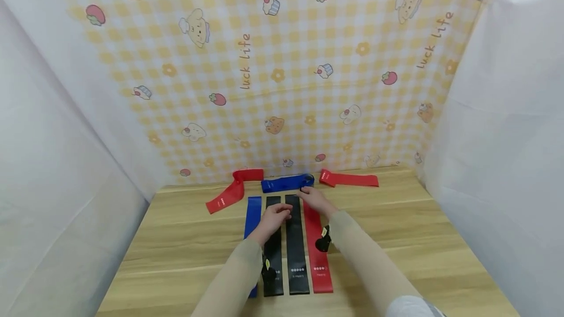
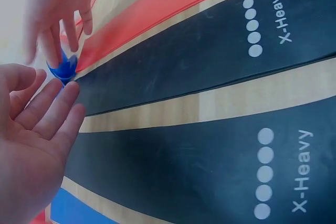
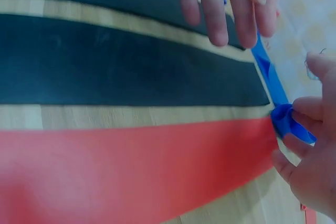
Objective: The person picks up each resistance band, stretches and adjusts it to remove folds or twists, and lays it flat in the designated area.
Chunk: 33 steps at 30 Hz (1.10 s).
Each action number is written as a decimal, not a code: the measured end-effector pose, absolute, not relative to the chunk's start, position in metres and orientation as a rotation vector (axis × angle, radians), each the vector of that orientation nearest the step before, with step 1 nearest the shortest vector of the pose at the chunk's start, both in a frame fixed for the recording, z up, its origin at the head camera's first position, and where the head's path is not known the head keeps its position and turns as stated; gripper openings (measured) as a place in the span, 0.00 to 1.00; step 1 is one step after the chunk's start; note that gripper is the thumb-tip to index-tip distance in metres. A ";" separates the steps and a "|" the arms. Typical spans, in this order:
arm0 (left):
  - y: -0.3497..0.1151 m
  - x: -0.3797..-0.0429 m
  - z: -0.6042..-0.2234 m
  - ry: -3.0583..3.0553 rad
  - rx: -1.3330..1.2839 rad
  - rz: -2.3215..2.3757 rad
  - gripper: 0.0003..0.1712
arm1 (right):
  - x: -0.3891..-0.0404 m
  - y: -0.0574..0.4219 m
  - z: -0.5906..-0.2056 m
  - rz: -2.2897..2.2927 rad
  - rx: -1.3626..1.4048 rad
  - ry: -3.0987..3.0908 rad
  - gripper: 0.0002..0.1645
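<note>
Four flat resistance bands lie side by side on the table: a blue band [image 1: 252,216], a left black band [image 1: 273,246], a right black band [image 1: 296,243] and a red band [image 1: 318,259]. Both black ones read "X-Heavy" in the left wrist view. My left hand [image 1: 273,220] hovers over the black bands, its fingers loosely bent and holding nothing. Near the far end of the red band is my right hand [image 1: 315,199], beside the curled end of another blue band [image 1: 284,183]. In the right wrist view its fingers [image 3: 300,144] overlap that curl; contact is unclear.
A twisted red band [image 1: 231,193] lies at the back left, and a second folded red band [image 1: 352,179] at the back right. Behind the wooden table [image 1: 185,248] hangs a checked cloth [image 1: 282,106]. White cloth walls [image 1: 498,136] stand at both sides.
</note>
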<state>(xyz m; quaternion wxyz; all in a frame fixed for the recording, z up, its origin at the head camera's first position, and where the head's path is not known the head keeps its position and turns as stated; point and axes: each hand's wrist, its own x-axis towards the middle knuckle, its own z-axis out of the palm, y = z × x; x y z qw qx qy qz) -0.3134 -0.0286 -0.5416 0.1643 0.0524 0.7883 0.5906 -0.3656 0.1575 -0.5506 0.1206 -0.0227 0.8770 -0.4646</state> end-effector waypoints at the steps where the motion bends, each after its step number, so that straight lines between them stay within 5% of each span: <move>1: -0.029 -0.315 -0.541 2.248 0.147 1.675 0.18 | -0.365 0.156 -0.549 -1.401 -0.053 2.530 0.34; 9: -0.035 -0.328 -0.531 2.230 0.144 1.696 0.24 | -0.359 0.150 -0.525 -1.732 -0.131 2.206 0.48; 21: -0.040 -0.339 -0.521 2.148 -0.020 1.802 0.39 | -0.356 0.136 -0.496 -1.876 -0.203 1.960 0.38; 33: -0.039 -0.341 -0.511 2.185 -0.036 1.826 0.24 | -0.351 0.124 -0.489 -1.918 -0.293 1.853 0.39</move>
